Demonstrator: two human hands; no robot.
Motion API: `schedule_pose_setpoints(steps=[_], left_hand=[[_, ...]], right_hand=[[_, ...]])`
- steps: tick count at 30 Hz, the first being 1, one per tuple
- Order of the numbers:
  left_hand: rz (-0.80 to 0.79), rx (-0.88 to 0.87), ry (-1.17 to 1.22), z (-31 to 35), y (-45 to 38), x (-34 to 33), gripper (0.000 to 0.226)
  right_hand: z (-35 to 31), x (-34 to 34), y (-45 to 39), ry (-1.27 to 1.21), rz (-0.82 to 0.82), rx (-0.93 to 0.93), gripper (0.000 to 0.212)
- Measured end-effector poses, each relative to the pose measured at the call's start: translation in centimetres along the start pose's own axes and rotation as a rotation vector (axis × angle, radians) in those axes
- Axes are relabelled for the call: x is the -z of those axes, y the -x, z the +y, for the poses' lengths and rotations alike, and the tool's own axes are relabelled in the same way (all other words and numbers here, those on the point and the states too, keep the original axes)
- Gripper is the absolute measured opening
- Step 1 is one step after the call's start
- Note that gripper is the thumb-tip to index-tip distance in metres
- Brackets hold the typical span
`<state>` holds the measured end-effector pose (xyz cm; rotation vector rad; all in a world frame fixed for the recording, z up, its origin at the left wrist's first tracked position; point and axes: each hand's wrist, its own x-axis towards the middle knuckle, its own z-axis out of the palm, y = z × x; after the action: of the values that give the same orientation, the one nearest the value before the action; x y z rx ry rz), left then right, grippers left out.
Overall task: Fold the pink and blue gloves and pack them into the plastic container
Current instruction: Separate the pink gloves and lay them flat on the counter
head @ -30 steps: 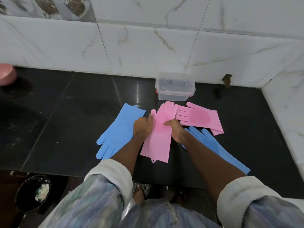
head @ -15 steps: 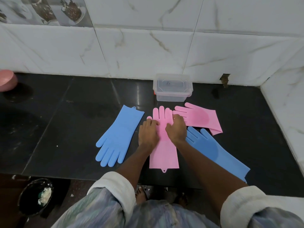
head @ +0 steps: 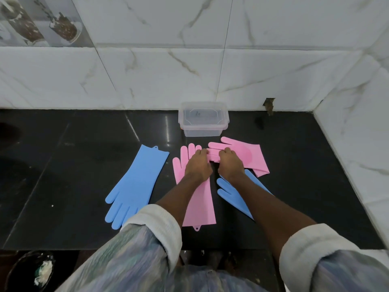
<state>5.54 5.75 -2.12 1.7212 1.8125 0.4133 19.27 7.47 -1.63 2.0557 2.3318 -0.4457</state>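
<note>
A pink glove (head: 200, 209) lies flat on the black counter, fingers pointing away from me and cuff toward me. My left hand (head: 199, 166) rests on its palm, fingers curled at its fingertips. A second pink glove (head: 249, 154) lies to the right, fingers pointing left. My right hand (head: 230, 165) is curled over those fingers. One blue glove (head: 136, 182) lies flat on the left. Another blue glove (head: 230, 192) is partly hidden under my right forearm. The clear plastic container (head: 203, 131) stands just beyond the gloves, against the wall.
Marble-tiled walls (head: 347, 144) close the black counter (head: 73, 165) at the back and right. The counter's front edge runs just under my sleeves. A dark bin (head: 31, 270) with white scraps stands on the floor at lower left.
Both hands slid away from me along the centre pink glove, from its palm to its fingers. My right hand now covers the second pink glove's fingers. The centre glove lies straighter.
</note>
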Motion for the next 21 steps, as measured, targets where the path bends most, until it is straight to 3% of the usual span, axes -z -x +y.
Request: schedule_pose_setpoints(steps=[3,5,8,11,15,21], left_hand=[[0.009,0.025,-0.02,-0.2,0.3,-0.2,0.054],[0.036,0.017,-0.037,-0.1,0.4,-0.1,0.052],[0.095,0.027,0.027,1.0,0.3,0.0,0.056],[0.123,0.046,0.304,2.8,-0.2,0.1,0.068],[0.033,0.063,0.808,4.6,-0.4,0.9,0.064],[0.066,0.122,1.109,3.9,0.5,3.4,0.034]], right_hand=[[0.5,1.0,-0.6,-0.17,0.137,-0.111,0.039],[1.0,2.3,-1.0,-0.302,0.278,-0.162,0.028],[2.1,4.4,-1.7,-0.433,0.426,-0.097,0.012],[2.9,7.0,-2.1,-0.614,0.522,-0.033,0.024],[2.1,9.9,-2.5,-0.776,0.565,0.056,0.022],[-0.8,11.8,-2.3,-1.102,0.513,-0.004,0.018]])
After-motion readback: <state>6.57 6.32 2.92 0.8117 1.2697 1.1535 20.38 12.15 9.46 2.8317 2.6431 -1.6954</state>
